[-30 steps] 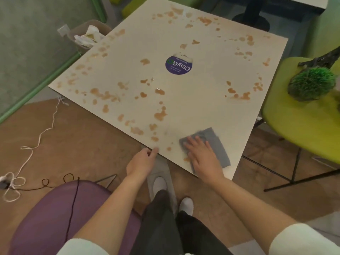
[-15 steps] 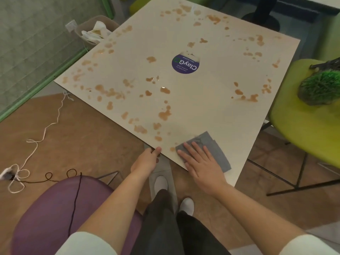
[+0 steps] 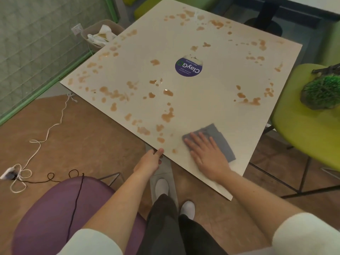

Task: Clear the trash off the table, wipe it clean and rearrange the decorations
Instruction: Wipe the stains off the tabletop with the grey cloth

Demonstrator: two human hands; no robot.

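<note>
The square cream table (image 3: 211,100) is spotted with many brown stains (image 3: 167,115) and carries a round purple sticker (image 3: 189,67) near its middle. A grey cloth (image 3: 219,139) lies flat near the table's front corner. My right hand (image 3: 207,154) presses on it with straight, spread fingers. My left hand (image 3: 150,161) holds the table's near edge, thumb on top and the fingers curled under. A green spiky plant decoration (image 3: 322,92) sits on the yellow-green chair (image 3: 298,129) at the right, off the table.
A beige bin (image 3: 88,36) with crumpled white paper stands beyond the table's left corner. A purple chair (image 3: 55,214) is at my lower left. White and black cords (image 3: 46,133) trail over the brown floor. A dark table base stands at the back.
My right hand has slid the grey cloth a little leftward along the near edge, wiping there. My left hand stays on the table edge. The view has shifted slightly.
</note>
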